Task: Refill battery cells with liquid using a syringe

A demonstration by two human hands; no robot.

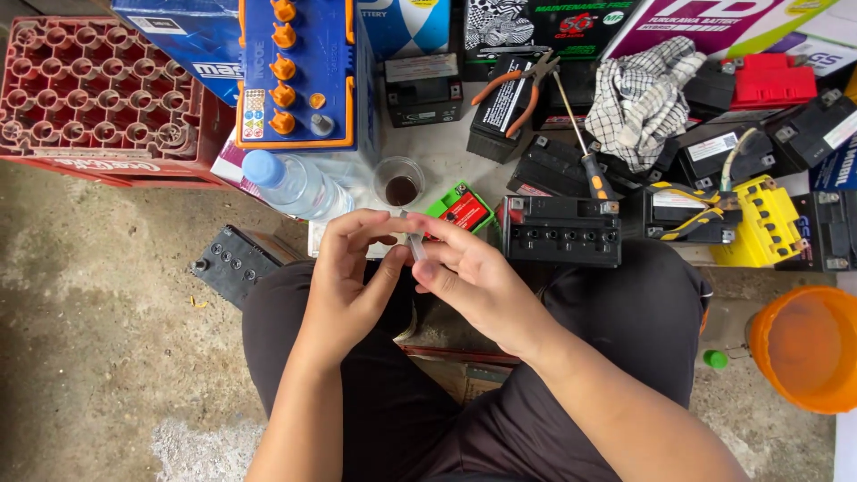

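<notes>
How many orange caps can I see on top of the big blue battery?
6, in a column on the blue battery: about, plus one smaller. The frame's top edge may hide more.

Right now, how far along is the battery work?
Done: tools are laid out, pliers and screwdriver resting on the black batteries, and a small cup holds dark liquid. In hand: left hand and right hand pinch a small clear piece between the fingertips. Left: the black battery ahead sits untouched, top ports showing.
</notes>
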